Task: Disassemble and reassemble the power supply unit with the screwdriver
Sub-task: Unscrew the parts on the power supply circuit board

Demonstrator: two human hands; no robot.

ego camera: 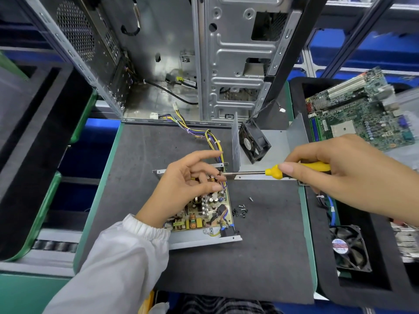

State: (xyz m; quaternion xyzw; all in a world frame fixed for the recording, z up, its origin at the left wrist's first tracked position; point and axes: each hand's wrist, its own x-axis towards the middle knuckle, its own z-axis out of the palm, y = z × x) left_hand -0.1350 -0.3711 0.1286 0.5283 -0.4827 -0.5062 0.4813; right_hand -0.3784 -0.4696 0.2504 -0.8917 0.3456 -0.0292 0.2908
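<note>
The opened power supply unit point(204, 223) lies on the dark mat, its circuit board bared inside a grey metal tray. My right hand point(353, 171) grips the yellow-handled screwdriver point(294, 171), whose shaft lies level and points left over the unit. At the shaft's tip my left hand point(181, 189) hovers above the board, thumb and fingers pinching what looks like a small screw point(219, 174). The unit's grey metal cover point(272, 150) stands behind, with a black fan point(255, 142) leaning in it. Several loose screws point(240, 211) lie on the mat to the unit's right.
An open computer case point(181, 60) stands at the back, coloured wires point(199, 132) running from it to the unit. A motherboard point(356, 109) sits in a black tray at right, with another fan point(349, 248) in the tray below it. Black trays stand at left.
</note>
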